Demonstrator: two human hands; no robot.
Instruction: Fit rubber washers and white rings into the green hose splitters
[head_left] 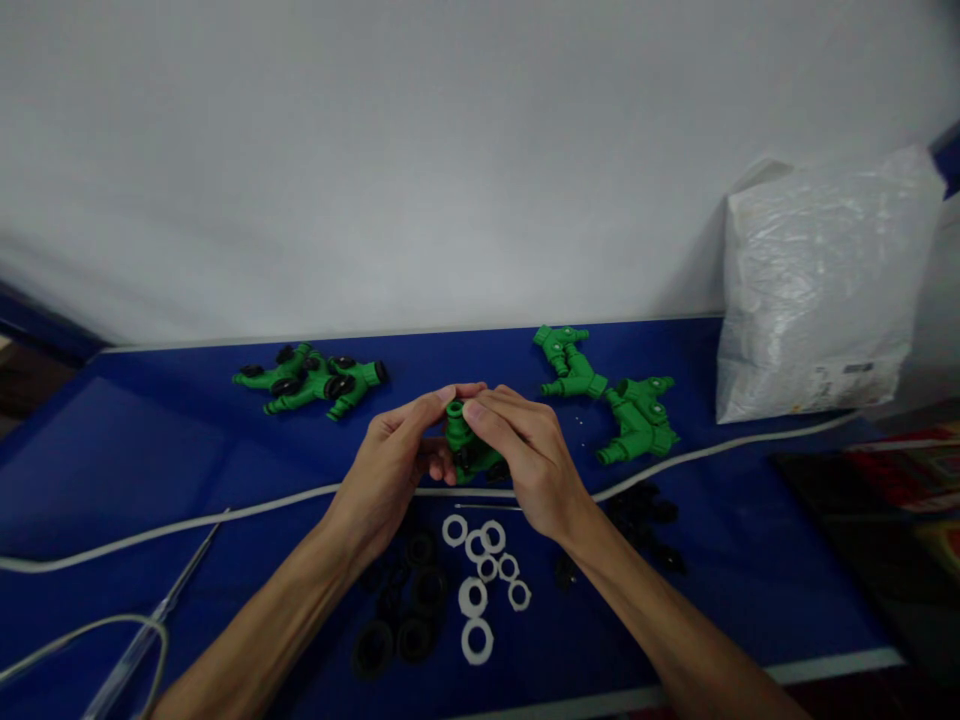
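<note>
The left hand [386, 465] and right hand [536, 450] grip a green plastic hose fitting [459, 432] in their fingers — just beyond the long white cable [300, 496]; flat white plastic rings [465, 604] lie nearer than the cable.

A blue table [465, 355] carries green fittings [643, 425], white rings [465, 606], a cable [270, 504].

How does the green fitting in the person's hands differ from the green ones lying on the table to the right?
The held fitting is between the left hand and right hand; the loose fittings lie untouched on the blue table.
The held fitting shows dark parts low down; the loose fittings show none.
The hands partly hide the held fitting; the loose fittings are in plain view.
Both are green.
</note>
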